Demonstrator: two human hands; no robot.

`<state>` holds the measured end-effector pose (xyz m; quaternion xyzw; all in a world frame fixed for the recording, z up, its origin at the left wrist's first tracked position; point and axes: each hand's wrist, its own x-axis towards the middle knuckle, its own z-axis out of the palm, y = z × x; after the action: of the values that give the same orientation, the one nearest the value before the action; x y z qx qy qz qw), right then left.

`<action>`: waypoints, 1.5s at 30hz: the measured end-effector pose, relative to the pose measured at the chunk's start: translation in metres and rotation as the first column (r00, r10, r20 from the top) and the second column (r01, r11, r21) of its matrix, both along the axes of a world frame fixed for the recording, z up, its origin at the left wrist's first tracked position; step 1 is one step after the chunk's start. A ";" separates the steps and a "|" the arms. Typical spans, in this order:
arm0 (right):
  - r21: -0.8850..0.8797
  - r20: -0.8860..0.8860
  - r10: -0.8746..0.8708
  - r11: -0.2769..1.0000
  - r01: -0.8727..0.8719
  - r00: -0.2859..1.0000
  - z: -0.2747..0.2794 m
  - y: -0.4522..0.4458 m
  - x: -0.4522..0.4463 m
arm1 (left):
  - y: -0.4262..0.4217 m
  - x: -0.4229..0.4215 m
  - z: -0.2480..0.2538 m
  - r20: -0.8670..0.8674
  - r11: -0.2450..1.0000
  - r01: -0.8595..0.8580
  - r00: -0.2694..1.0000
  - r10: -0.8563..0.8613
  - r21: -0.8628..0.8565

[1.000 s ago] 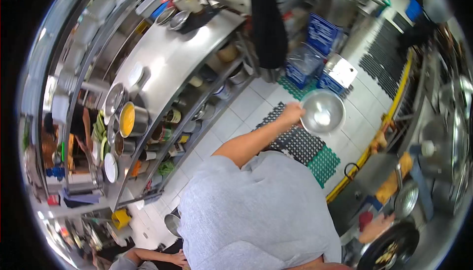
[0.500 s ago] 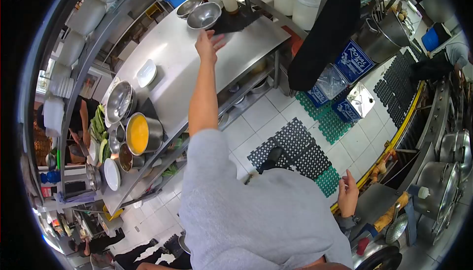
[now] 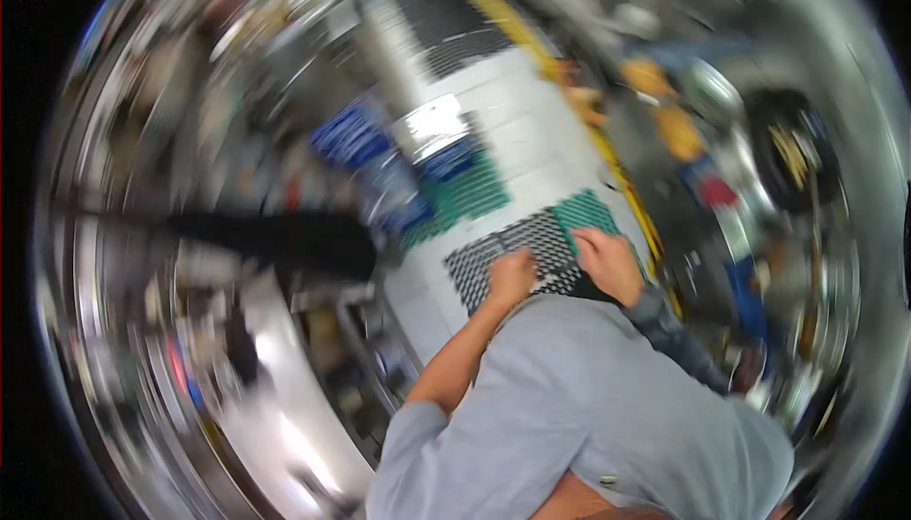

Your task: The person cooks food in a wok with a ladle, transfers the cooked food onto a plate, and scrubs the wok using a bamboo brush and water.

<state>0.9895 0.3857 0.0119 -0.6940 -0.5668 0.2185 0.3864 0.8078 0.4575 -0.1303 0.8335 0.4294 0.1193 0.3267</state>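
Observation:
Both hands hang in front of my body over the floor, slightly blurred. My left hand (image 3: 513, 275) is curled closed, with nothing visible in it. Just to its right, my right hand (image 3: 610, 262) has its fingers bent inward and also shows nothing held. The two hands are apart. Below them lie a black perforated floor mat (image 3: 474, 269) and a green mat (image 3: 586, 214). Neither hand touches any object that I can see.
Blue boxes (image 3: 351, 131) and a shiny metal tin (image 3: 432, 126) stand on the floor ahead. At right, beyond a yellow rail (image 3: 617, 164), is a dark pan (image 3: 788, 140) holding pale yellow strips. The steel table (image 3: 285, 406) is at lower left. Motion blurs much of the view.
My view has swung right, away from the steel table towards the cooking side. My left arm has drawn back from beside the metal bowls, and both hands are now close together before me.

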 end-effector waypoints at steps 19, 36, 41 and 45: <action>-0.028 0.823 -0.559 0.138 0.990 0.101 -0.009 -0.234 0.512 | -0.034 0.546 0.007 -0.205 0.498 0.813 0.566 -0.799 0.303; -0.219 -0.197 -0.979 0.097 0.971 0.053 -0.034 -0.225 0.515 | 0.036 0.553 0.062 0.431 -0.269 0.350 0.824 -0.367 -0.898; -0.111 -0.266 -0.963 -0.002 0.994 -0.032 -0.011 -0.223 0.507 | 0.047 0.563 0.047 0.433 -0.043 0.496 0.709 -0.557 -0.867; 0.156 0.453 -0.887 -0.022 0.987 -0.091 -0.008 -0.270 0.574 | 0.048 0.555 0.056 0.378 -0.057 0.396 0.813 -0.442 -0.917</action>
<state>1.5631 0.1159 0.0035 -0.9531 0.0535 -0.2144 0.2069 1.3633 0.5057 -0.0744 0.4897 0.1250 -0.3158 0.8030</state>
